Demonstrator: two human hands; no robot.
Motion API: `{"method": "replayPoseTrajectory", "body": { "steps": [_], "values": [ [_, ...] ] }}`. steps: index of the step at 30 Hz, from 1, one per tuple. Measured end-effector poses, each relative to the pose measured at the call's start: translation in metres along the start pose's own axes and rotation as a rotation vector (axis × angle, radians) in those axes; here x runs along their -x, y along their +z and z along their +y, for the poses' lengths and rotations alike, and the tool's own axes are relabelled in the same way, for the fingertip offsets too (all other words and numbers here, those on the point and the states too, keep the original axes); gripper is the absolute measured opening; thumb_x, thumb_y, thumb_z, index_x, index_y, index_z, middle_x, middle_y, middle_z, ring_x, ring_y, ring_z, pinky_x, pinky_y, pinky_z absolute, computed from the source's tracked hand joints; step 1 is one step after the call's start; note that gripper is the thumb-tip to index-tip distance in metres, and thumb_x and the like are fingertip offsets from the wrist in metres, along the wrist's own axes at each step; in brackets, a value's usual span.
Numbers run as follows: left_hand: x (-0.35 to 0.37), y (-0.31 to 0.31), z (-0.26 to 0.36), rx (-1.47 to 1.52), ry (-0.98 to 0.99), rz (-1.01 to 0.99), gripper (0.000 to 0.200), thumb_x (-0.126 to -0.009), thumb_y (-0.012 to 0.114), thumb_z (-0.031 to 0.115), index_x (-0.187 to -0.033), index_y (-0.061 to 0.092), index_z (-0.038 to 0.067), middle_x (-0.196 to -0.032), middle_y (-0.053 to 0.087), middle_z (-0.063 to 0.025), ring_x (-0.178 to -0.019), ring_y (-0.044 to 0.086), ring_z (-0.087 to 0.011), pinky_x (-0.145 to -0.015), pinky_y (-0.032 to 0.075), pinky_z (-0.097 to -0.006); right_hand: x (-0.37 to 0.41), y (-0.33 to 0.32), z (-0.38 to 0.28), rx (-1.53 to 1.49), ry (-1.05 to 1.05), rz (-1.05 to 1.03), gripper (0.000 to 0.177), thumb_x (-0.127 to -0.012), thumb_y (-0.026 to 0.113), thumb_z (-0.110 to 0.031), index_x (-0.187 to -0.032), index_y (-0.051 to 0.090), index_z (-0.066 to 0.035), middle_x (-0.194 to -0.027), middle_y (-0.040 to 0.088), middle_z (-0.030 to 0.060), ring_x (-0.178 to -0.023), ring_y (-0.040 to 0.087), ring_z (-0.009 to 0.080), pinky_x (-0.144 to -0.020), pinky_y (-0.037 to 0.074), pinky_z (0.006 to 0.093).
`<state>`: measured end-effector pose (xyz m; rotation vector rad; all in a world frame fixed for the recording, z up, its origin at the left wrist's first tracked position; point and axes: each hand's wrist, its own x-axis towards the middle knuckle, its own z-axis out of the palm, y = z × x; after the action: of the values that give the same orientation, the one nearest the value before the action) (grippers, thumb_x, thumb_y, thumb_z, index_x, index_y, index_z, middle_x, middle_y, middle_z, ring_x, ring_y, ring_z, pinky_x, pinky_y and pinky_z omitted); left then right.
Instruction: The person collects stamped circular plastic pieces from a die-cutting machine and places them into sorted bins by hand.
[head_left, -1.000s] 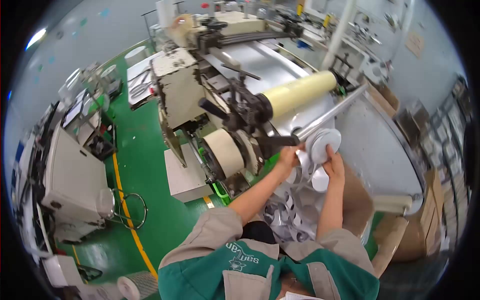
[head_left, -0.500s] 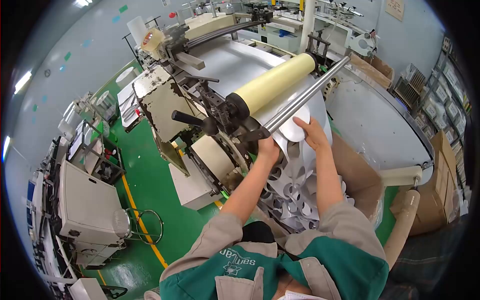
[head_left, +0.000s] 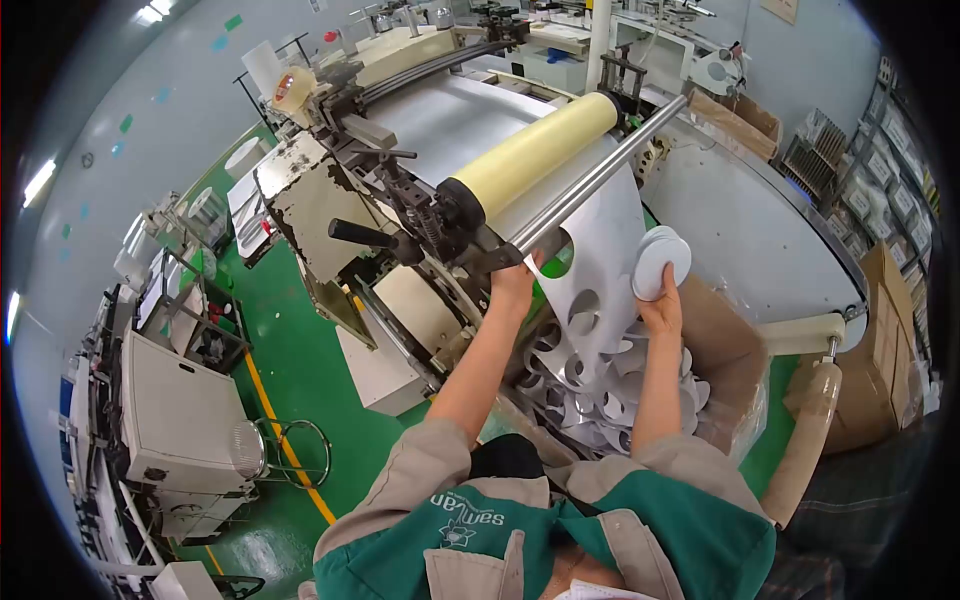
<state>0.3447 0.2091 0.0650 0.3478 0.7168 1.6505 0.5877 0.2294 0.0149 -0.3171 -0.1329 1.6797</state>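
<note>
A small stack of round white discs (head_left: 662,254) is pinched in my right hand (head_left: 661,308), lifted off to the right of the web. My left hand (head_left: 514,286) is under the bracket at the near end of the steel bar (head_left: 600,183); its fingers, partly hidden, close on the left edge of the punched white sheet (head_left: 606,228). That sheet hangs from the bar with round holes cut through it. Below, its perforated waste (head_left: 620,385) lies heaped in a cardboard box (head_left: 722,355).
A yellow roller (head_left: 540,155) runs across the machine behind the bar. At the left, a black-handled lever (head_left: 360,233) sticks out near my left arm. A grey panel (head_left: 745,240) and a wrapped roll (head_left: 808,440) stand at the right.
My right hand has moved right, taking the discs away from the sheet under the bar. A round hole now shows near my left hand, which has shifted slightly left and up.
</note>
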Motion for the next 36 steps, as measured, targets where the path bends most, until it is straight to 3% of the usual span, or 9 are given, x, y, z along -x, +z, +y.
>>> {"method": "replayPoseTrajectory", "body": {
  "steps": [6,8,14,17,23,27,30,34,36],
  "values": [
    [-0.009,0.013,0.011,0.188,0.000,-0.149,0.026,-0.090,0.041,0.020,-0.108,0.051,0.003,-0.108,0.055,-0.0082,-0.103,0.050,-0.0214,-0.088,0.040,-0.0344,-0.017,0.055,0.011,0.662,-0.023,-0.195,0.050,-0.078,0.064,-0.011,-0.120,0.040,0.004,-0.115,0.050,0.0121,-0.103,0.051,0.0216,-0.089,0.042,0.0345],
    [-0.012,0.009,0.006,0.096,0.016,-0.267,0.035,-0.090,0.041,0.021,-0.121,0.042,0.003,-0.121,0.048,-0.0088,-0.110,0.046,-0.0224,-0.094,0.037,-0.0368,-0.021,0.076,0.021,0.767,0.009,-0.259,0.052,-0.076,0.065,-0.011,-0.118,0.041,0.007,-0.113,0.052,0.0146,-0.099,0.054,0.0205,-0.085,0.045,0.0314],
    [0.019,-0.010,-0.038,-0.221,0.006,-0.164,0.025,-0.084,0.050,0.008,-0.109,0.050,0.002,-0.107,0.057,-0.0059,-0.101,0.052,-0.0173,-0.088,0.039,-0.0319,-0.028,0.081,0.042,1.027,0.199,-0.358,0.042,-0.074,0.067,-0.015,-0.107,0.053,0.007,-0.098,0.060,0.0111,-0.085,0.059,0.0148,-0.074,0.048,0.0269],
    [0.029,-0.016,-0.038,-0.223,-0.082,-0.211,0.026,-0.085,0.053,0.013,-0.107,0.050,0.000,-0.106,0.055,-0.0072,-0.097,0.054,-0.0166,-0.084,0.043,-0.0307,-0.017,0.065,0.041,0.920,0.205,-0.328,0.038,-0.076,0.066,-0.013,-0.106,0.053,0.005,-0.100,0.059,0.0094,-0.087,0.058,0.0148,-0.077,0.047,0.0280],
    [0.000,-0.013,-0.003,-0.087,-0.088,-0.078,0.037,-0.086,0.048,0.021,-0.115,0.044,-0.001,-0.114,0.050,-0.0097,-0.110,0.045,-0.0204,-0.091,0.036,-0.0330,0.002,0.005,0.014,-0.260,0.009,0.156,0.038,-0.080,0.063,-0.020,-0.114,0.050,-0.008,-0.113,0.054,0.0054,-0.106,0.050,0.0216,-0.092,0.040,0.0369],
    [-0.016,-0.002,0.010,-0.095,0.144,-0.180,0.037,-0.089,0.040,0.033,-0.118,0.044,0.009,-0.116,0.050,-0.0035,-0.108,0.046,-0.0198,-0.089,0.039,-0.0370,0.003,0.022,0.006,0.181,-0.022,-0.022,0.045,-0.081,0.061,-0.018,-0.121,0.043,-0.005,-0.116,0.051,0.0071,-0.107,0.049,0.0214,-0.091,0.041,0.0369],
    [-0.016,0.006,0.016,-0.031,0.043,-0.168,0.036,-0.089,0.040,0.029,-0.118,0.045,0.008,-0.121,0.049,-0.0056,-0.110,0.046,-0.0219,-0.090,0.039,-0.0415,-0.014,0.049,0.012,0.485,0.010,-0.137,0.050,-0.080,0.063,-0.019,-0.121,0.041,0.001,-0.116,0.051,0.0098,-0.104,0.050,0.0205,-0.088,0.041,0.0338],
    [-0.019,0.000,0.003,0.193,-0.105,-0.311,0.035,-0.089,0.038,0.018,-0.120,0.042,0.002,-0.121,0.048,-0.0093,-0.113,0.044,-0.0242,-0.097,0.033,-0.0391,-0.024,0.070,0.026,0.565,0.061,-0.166,0.051,-0.075,0.069,-0.016,-0.112,0.045,0.009,-0.105,0.056,0.0132,-0.093,0.057,0.0202,-0.080,0.047,0.0312],
    [-0.011,0.001,-0.007,0.101,-0.099,-0.301,0.035,-0.088,0.039,0.015,-0.120,0.041,0.002,-0.122,0.047,-0.0092,-0.114,0.043,-0.0240,-0.097,0.032,-0.0388,-0.025,0.077,0.029,0.646,0.097,-0.183,0.051,-0.074,0.070,-0.016,-0.110,0.046,0.011,-0.103,0.057,0.0144,-0.090,0.059,0.0207,-0.078,0.048,0.0317]
  ]
}}
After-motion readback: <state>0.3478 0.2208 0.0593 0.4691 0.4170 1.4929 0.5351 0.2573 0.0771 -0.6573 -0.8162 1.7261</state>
